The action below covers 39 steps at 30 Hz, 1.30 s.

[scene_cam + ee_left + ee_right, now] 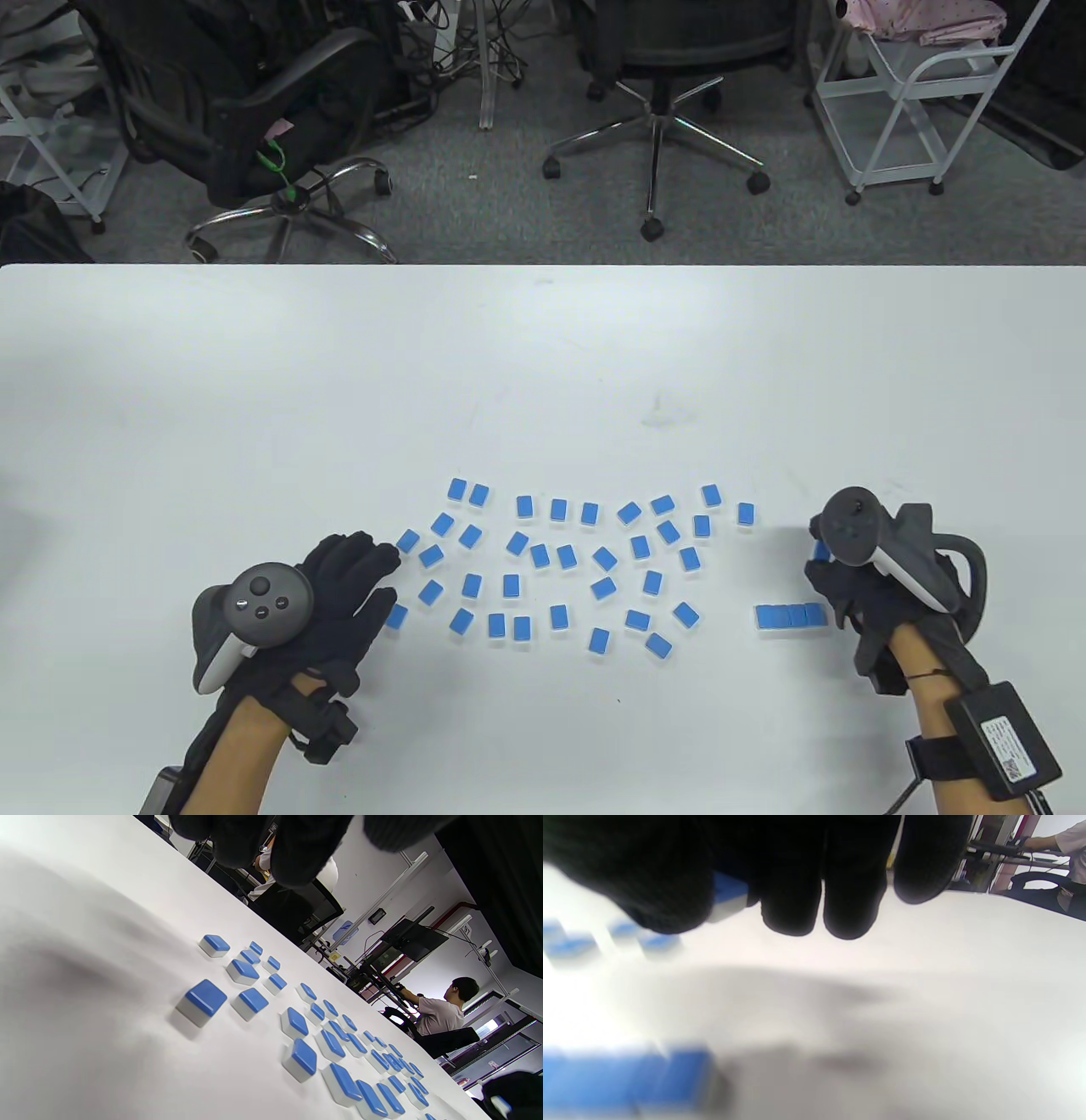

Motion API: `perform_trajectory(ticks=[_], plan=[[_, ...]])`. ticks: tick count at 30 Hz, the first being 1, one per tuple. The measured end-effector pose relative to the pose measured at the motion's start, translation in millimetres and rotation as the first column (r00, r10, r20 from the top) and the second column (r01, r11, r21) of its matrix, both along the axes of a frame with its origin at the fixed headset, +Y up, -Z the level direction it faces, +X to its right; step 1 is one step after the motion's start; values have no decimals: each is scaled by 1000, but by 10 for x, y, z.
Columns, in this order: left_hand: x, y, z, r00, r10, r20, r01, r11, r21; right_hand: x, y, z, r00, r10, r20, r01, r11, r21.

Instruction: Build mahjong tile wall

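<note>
At inspection, your wall was barely begun. A short row (791,616) of about three tiles lay side by side, blue backs up, near the right front of the table (254,382), touching one another with the row's right end partly behind your glove. That was all the finished work the views showed, and it was a single layer only.

Your right hand (836,577) was raised just beyond that row's right end, and it pinched one tile (729,895) between thumb and fingers; the right wrist view showed its blue-and-white body held clear of the surface. In my judgement that tile was meant for the row's end, though placement was not yet made.

Your left hand (339,594) lay flat and spread at the left edge of the loose tiles (560,556), fingers extended and grasping nothing. Whether a fingertip touched the nearest tile could not be determined.

The remaining stock, some forty tiles, lay scattered face down across the table's middle, at mixed angles and mostly apart. Nearly all gathering, aligning and any stacking remained outstanding.
</note>
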<state>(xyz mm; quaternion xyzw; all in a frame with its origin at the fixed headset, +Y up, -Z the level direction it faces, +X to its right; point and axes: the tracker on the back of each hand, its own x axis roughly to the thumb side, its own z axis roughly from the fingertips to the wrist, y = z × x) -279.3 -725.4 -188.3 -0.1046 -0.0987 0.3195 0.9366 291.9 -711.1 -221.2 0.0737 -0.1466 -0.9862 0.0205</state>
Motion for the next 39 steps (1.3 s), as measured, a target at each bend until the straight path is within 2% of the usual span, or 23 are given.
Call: perform_trajectory(ticks=[2, 4, 5, 12, 39], plan=[[-2, -1, -3, 1000, 1, -3, -1, 1000, -3, 109, -165, 108, 1000, 6, -7, -7, 998, -57], [4, -18, -8, 1000, 5, 3, -5, 1000, -13, 192, -303, 172, 998, -69, -8, 68, 992, -107], [10, -29, -3, 1000, 3, 9, -3, 1000, -21, 208, -305, 194, 994, -108, 8, 108, 986, -125], [7, -52, -4, 1000, 7, -11, -7, 999, -34, 105, -307, 166, 999, -8, -49, 5, 997, -72], [-25, -57, 5, 1000, 8, -13, -9, 999, -36, 85, -356, 165, 997, -47, -59, 44, 998, -47]])
